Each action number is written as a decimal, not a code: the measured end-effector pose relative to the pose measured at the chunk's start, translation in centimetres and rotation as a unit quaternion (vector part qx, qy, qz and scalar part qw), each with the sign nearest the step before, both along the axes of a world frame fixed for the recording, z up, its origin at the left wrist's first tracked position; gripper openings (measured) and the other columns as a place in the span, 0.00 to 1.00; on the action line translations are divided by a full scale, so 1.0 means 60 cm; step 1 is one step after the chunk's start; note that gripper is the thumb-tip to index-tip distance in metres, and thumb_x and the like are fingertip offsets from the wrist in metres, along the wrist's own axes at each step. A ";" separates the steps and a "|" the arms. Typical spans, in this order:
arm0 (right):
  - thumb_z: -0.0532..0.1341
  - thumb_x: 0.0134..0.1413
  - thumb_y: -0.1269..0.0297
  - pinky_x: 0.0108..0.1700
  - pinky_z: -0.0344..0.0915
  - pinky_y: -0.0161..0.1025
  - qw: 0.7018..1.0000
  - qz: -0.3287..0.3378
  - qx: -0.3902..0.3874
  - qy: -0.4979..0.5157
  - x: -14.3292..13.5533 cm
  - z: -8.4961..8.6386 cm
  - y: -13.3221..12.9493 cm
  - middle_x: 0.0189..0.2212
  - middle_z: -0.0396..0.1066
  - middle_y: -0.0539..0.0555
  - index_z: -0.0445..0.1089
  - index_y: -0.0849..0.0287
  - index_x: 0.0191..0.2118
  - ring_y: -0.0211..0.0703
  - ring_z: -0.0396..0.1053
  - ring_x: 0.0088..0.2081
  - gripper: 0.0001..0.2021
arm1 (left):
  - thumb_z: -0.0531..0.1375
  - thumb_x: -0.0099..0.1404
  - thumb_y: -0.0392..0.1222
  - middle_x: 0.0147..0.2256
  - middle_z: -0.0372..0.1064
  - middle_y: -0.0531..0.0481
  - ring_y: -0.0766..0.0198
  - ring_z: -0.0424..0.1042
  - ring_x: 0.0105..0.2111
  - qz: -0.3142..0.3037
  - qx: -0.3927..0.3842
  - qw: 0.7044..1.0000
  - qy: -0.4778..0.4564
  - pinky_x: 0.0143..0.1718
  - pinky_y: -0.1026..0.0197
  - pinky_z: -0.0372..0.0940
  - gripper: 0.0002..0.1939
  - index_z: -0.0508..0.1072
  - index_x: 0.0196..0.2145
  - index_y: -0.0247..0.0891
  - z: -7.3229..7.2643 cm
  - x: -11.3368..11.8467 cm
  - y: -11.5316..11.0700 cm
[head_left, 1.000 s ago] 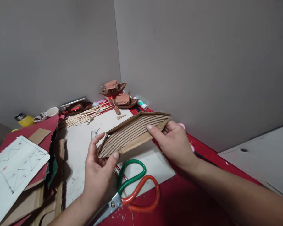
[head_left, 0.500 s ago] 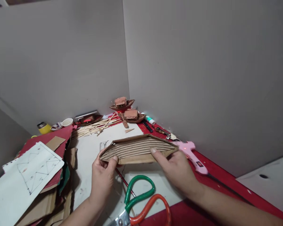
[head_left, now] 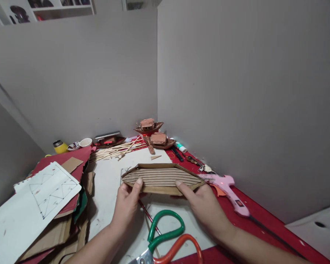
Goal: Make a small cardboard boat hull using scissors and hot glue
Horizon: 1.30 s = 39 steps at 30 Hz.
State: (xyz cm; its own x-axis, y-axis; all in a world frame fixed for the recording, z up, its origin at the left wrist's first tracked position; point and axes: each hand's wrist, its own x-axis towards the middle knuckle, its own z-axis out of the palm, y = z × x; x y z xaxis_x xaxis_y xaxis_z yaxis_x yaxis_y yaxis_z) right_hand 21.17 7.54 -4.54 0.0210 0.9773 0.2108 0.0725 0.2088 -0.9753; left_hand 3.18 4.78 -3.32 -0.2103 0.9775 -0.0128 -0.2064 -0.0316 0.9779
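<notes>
A cardboard boat hull [head_left: 159, 177] with a ribbed floor and low folded sides is held up over the white sheet, its inside facing me. My left hand [head_left: 128, 200] grips its left end, thumb over the near side and fingers beneath. At the right end my right hand [head_left: 202, 200] holds it the same way, thumb pressing inside the near edge. Below the hull lie scissors [head_left: 166, 233] with one green and one orange handle, partly cut off by the frame. A dark red stick-like tool [head_left: 148, 214] lies beside them, its far end hidden by the hull and hand.
Papers with line drawings [head_left: 53, 190] top a cardboard stack [head_left: 48, 238] at left. Wooden sticks [head_left: 115, 151] and small model boats [head_left: 158, 140] stand at the back. A pink glue gun [head_left: 233, 194] with a cord lies right on the red table cover [head_left: 272, 220].
My view has shifted, so shelves now show at top left. Both hands still hold the hull, which has levelled from a slight slant.
</notes>
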 end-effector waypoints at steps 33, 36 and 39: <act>0.64 0.46 0.50 0.48 0.71 0.50 0.997 0.005 -0.050 0.065 -0.015 0.009 -0.018 0.39 0.78 0.61 0.77 0.60 0.39 0.56 0.74 0.42 0.19 | 0.63 0.59 0.53 0.31 0.76 0.46 0.59 0.73 0.33 0.046 0.037 0.993 0.104 0.35 0.59 0.68 0.18 0.75 0.33 0.33 0.003 -0.014 0.002; 0.63 0.46 0.51 0.37 0.76 0.47 0.992 0.048 -0.098 0.071 -0.021 0.011 -0.029 0.40 0.77 0.60 0.76 0.60 0.41 0.52 0.75 0.35 0.20 | 0.64 0.58 0.51 0.27 0.74 0.49 0.60 0.72 0.31 0.056 0.043 0.992 0.107 0.33 0.61 0.66 0.16 0.75 0.30 0.33 0.002 -0.023 0.006; 0.63 0.46 0.53 0.33 0.76 0.43 0.988 0.078 -0.117 0.058 -0.021 0.012 -0.038 0.38 0.77 0.59 0.74 0.61 0.44 0.48 0.75 0.31 0.21 | 0.64 0.58 0.50 0.28 0.75 0.49 0.60 0.72 0.31 0.052 0.063 0.989 0.119 0.34 0.62 0.65 0.15 0.75 0.31 0.33 0.005 -0.031 0.009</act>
State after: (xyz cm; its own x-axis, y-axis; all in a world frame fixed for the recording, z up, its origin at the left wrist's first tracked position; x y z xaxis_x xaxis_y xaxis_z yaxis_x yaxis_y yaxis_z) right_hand 19.92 5.29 -3.83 -0.1233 0.9922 -0.0158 -0.0587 -0.0232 -0.9980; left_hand 1.34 5.34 -3.00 -0.2926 0.9409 0.1707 0.0409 -0.1661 0.9853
